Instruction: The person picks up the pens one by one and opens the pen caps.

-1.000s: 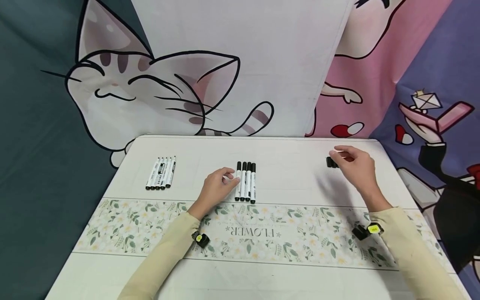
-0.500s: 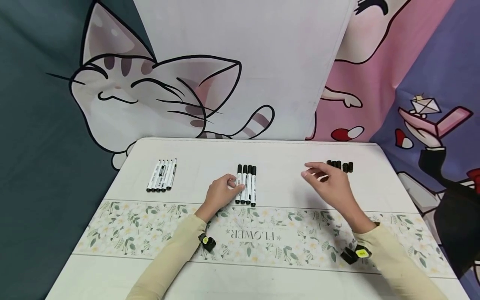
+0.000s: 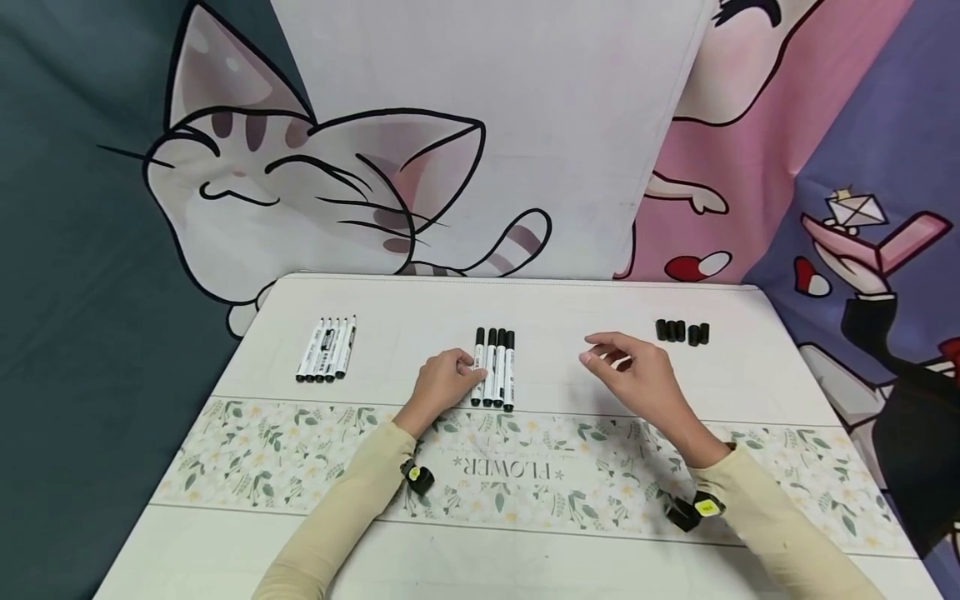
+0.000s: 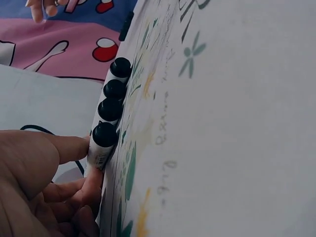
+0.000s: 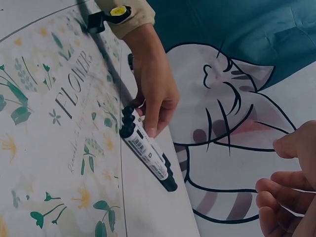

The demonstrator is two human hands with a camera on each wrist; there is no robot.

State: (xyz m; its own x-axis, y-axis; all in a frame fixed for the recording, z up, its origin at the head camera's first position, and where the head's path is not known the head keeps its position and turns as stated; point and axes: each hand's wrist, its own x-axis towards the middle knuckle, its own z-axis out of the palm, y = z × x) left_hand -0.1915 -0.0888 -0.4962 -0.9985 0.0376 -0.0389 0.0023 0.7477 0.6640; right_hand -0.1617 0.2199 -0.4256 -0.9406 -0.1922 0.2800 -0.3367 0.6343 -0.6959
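- Nearest are the sleeves [image 3: 337, 500], of pale, smooth cloth, each with a small black camera [image 3: 417, 478] at the wrist.
- Next comes the printed band [image 3: 300, 458] with leaves and flowers, lying flat on the white tabletop [image 3: 570, 304].
- The left hand [image 3: 442, 382] pinches, with thumb and finger, the leftmost marker [image 4: 102, 146] of a row of four. It has hardly moved since half a second ago.
- The other three capped markers [image 3: 500, 367] lie just beside it, parallel: straight, white, printed barrels, black at both ends, apparently of hard plastic.
- The right hand [image 3: 637, 375] has changed most. One second ago it was at the loose caps; now it is between them and the row. Its thumb and fingers are apart, and it holds nothing.
- This probably means that the work is partway: five markers are bare, four are capped.
- Farther, on the left, the five uncapped markers [image 3: 326, 350] lie together, thin tips pointing away.
- On the right, five loose caps [image 3: 680, 331], short dark cylinders, lie three together and two just beside.
- Behind hangs a printed cloth [image 3: 585, 125], slightly wrinkled.
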